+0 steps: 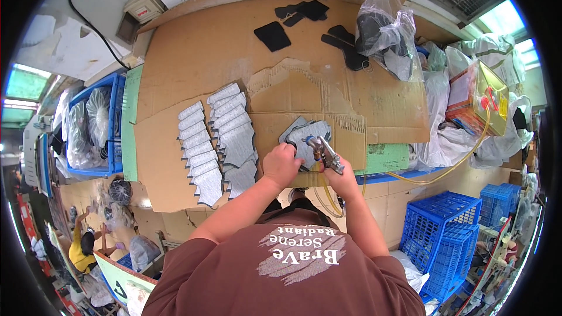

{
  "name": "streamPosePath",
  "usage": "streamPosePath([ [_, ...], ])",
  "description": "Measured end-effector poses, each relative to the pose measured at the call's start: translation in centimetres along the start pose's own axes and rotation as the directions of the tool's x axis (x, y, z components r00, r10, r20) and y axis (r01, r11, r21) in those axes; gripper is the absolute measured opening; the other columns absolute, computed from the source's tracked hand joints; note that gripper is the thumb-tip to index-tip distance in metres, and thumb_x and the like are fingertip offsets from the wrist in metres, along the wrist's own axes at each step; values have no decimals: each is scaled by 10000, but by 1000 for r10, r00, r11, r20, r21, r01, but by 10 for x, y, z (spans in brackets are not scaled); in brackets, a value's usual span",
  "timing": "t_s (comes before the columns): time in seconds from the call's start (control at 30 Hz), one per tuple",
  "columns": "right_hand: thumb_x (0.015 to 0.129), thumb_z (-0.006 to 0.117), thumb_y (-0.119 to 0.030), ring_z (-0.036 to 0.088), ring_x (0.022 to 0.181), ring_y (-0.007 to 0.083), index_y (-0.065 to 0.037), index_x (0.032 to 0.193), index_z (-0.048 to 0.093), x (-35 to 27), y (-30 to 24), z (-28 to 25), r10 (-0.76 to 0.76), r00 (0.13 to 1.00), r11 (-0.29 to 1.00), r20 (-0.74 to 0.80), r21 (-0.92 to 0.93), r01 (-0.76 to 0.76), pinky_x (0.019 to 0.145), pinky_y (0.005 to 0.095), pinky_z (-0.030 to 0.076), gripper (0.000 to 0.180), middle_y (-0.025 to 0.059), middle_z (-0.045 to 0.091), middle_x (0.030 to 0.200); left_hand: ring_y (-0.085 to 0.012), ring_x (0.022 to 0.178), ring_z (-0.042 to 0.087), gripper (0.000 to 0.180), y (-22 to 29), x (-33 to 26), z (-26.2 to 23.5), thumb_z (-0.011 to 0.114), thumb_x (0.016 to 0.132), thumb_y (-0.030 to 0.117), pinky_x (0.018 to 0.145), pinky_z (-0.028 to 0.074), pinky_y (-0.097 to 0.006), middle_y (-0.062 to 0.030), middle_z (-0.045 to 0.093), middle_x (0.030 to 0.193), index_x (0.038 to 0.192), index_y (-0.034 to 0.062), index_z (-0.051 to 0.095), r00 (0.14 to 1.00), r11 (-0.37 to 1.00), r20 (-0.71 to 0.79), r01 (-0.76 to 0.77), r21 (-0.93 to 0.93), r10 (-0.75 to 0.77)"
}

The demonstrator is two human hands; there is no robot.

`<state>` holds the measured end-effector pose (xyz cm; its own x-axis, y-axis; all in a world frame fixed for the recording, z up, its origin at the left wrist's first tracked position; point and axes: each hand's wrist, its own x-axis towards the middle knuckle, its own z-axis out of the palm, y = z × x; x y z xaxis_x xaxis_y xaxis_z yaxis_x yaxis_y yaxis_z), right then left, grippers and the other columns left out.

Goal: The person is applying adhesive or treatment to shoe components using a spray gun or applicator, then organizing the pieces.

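My right hand is closed around the handle of a metal spray gun, whose front end hangs over a small pile of grey cut pieces. Next to it, my left hand is closed at the pile's left side. A small dark edge shows at its fingertips; I cannot make out what it belongs to. Two overlapping rows of grey pieces with notched edges lie to the left, a narrower row and a wider row. Cardboard lies under them all.
Black cut pieces lie at the back, near a clear plastic bag of dark pieces. A yellow hose runs to a rectangular tin on the right. Blue crates stand lower right; another blue crate holds bags. A person sits lower left.
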<state>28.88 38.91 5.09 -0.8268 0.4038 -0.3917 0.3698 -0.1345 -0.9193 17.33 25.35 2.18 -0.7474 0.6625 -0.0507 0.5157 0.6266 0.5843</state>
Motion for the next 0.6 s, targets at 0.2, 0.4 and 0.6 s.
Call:
streamPosePath([
  [0.2, 709, 445, 14, 513, 691, 99, -11, 884, 550, -2, -7, -10, 14, 992, 998, -122, 56, -7, 661, 241, 427, 206, 16, 550, 731, -292, 720, 573, 272, -1, 0, -1, 707, 653, 282, 608, 462, -382, -102, 574, 753, 696, 60, 556, 998, 997, 45, 53, -50, -50],
  [0.4, 714, 439, 24, 519, 725, 97, -16, 940, 550, -2, -7, -20, 35, 993, 999, -111, -8, -36, 685, 239, 426, 255, 30, 566, 792, -280, 680, 565, 228, -15, 0, 2, 690, 691, 226, 589, 445, -365, -122, 573, 722, 705, 34, 568, 990, 953, 66, 137, -272, -123],
  [0.6, 728, 457, 11, 506, 808, 95, -30, 967, 553, -8, -8, -24, 44, 997, 999, -71, 29, -42, 734, 240, 412, 261, 23, 574, 898, -148, 555, 519, 185, -64, -23, -32, 670, 720, 153, 534, 421, -290, -88, 574, 618, 713, -6, 576, 946, 818, -10, 275, -505, -324],
])
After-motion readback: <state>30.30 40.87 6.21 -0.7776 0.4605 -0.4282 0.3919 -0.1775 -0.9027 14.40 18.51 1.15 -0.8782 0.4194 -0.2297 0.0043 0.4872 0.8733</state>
